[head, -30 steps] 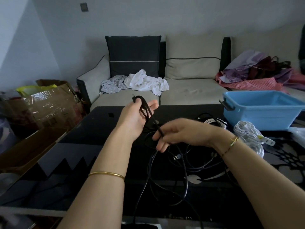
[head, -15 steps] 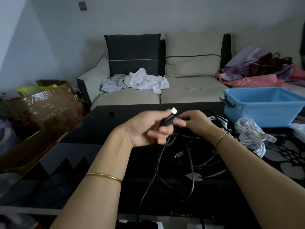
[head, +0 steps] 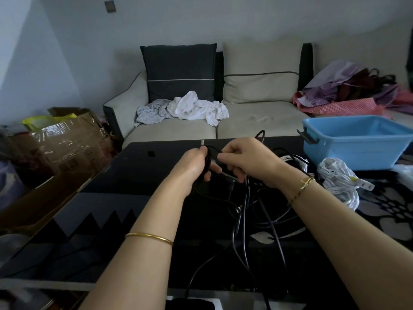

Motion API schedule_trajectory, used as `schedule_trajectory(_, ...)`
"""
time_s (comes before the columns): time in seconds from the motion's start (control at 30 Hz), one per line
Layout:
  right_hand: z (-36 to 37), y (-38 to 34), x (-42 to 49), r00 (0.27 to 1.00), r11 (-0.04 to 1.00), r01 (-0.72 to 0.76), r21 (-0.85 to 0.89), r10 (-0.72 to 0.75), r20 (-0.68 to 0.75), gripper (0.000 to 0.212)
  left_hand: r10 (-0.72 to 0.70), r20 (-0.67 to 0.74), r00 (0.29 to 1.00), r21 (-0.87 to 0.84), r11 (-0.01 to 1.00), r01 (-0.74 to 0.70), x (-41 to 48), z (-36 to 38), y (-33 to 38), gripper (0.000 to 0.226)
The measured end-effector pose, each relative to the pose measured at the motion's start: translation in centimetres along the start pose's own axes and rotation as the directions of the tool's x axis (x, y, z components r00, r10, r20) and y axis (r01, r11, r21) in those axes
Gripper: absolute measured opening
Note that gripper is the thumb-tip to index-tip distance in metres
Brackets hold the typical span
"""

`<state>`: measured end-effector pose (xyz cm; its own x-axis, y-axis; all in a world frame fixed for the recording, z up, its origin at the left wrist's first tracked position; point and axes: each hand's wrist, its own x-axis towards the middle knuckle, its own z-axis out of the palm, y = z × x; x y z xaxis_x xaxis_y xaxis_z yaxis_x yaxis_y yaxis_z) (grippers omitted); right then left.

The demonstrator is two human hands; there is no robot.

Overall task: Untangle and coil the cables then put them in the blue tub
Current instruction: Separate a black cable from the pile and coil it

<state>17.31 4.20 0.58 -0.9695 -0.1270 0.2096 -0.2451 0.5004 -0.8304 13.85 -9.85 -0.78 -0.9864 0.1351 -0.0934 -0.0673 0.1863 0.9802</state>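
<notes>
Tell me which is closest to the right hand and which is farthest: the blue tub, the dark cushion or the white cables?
1. The white cables, on the table just to the right of the right hand.
2. The blue tub, right behind them.
3. The dark cushion, far back on the sofa.

Both hands meet above the far half of the dark table (head: 125,182). The left hand (head: 193,167) grips a small loop of black cable (head: 210,159), and a metal plug end shows just above its fingers. The right hand (head: 248,161), just beside it, pinches the same cable. Below them, more black cables (head: 257,211) lie tangled on the table and trail toward its near edge. A blue tub (head: 357,146) stands at the far right corner, with a bundle of white cable (head: 337,177) just in front of it. Beyond the far edge is a sofa (head: 257,124) with clothes (head: 196,107) on it. A cardboard box (head: 67,139) stands off the left edge.
</notes>
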Motion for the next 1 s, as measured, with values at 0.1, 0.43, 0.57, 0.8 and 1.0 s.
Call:
schedule_trajectory(0.1, 0.5, -0.7, -1.2, 0.969, 0.985, -0.044, 0.168, 0.001, 0.247, 0.018, 0.082, -0.145, 0.986, -0.197, 0.974, -0.110, 0.5, -0.3, 0.2, 0.035)
schedule_trajectory(0.43, 1.6, 2.6, 0.0, 0.877, 0.986, -0.017, 0.165, -0.064, 0.476, 0.024, 0.293, 0.168, 0.941, -0.691, 0.716, -0.099, -2.7, -0.2, 3.1, 0.038)
schedule_trajectory(0.57, 2.5, 3.8, 1.0, 0.970, 1.000, 0.020, 0.012, -0.022, 0.242, 0.016, 0.328, 0.388, 0.861, -0.652, 0.759, 0.004, -3.5, -0.8, 4.1, 0.048)
schedule_trajectory(0.8, 0.2, 2.2, 2.5, 0.988, 0.991, 0.067, -0.114, -0.082, -0.133, 0.036, 0.168, 0.713, 0.681, -0.299, 0.951, 0.080, -3.6, -2.2, 3.8, 0.052)
schedule_trajectory(1.0, -0.8, 2.2, 2.7, 0.989, 0.991, 0.061, -0.119, -0.076, -0.128, 0.010, -0.048, 0.649, 0.759, 0.204, 0.972, -0.113, -4.2, -2.4, 4.1, 0.047)
